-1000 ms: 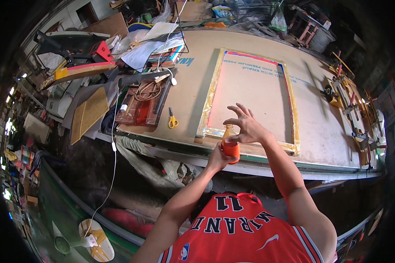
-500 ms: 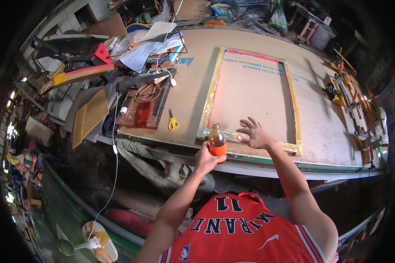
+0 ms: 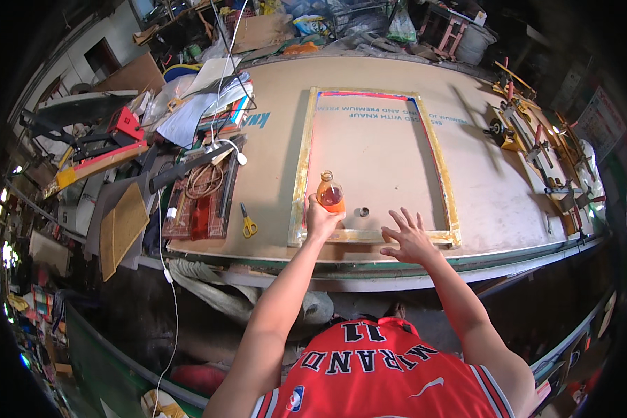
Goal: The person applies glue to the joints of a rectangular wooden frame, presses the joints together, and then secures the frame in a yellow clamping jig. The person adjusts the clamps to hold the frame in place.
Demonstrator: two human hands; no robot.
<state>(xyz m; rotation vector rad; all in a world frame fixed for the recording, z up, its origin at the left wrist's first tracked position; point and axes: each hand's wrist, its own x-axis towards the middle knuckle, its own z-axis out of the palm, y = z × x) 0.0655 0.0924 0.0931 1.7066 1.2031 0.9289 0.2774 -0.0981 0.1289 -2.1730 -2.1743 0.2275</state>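
Note:
My left hand (image 3: 321,221) is wrapped round a clear bottle (image 3: 330,194) with an orange lower part, its mouth uncovered and pointing up. The bottle is held over the near left corner of a screen frame (image 3: 300,167), a rectangle with yellowish taped edges lying flat on the board-topped table. Just right of the bottle, inside the frame, lies a small round cap (image 3: 364,212). My right hand (image 3: 410,239) hovers by the frame's near edge with its fingers spread and nothing in them.
Yellow-handled scissors (image 3: 248,224) lie left of the frame. Beyond them are a brown tray (image 3: 209,221) with coiled cord and a stack of papers (image 3: 209,97). Clamps and tools (image 3: 536,150) line the table's right end. A white cable (image 3: 172,313) hangs off the left front.
The bottle and my left hand have moved forward over the frame. My right hand has drawn back toward the near edge, and the small cap now shows inside the frame.

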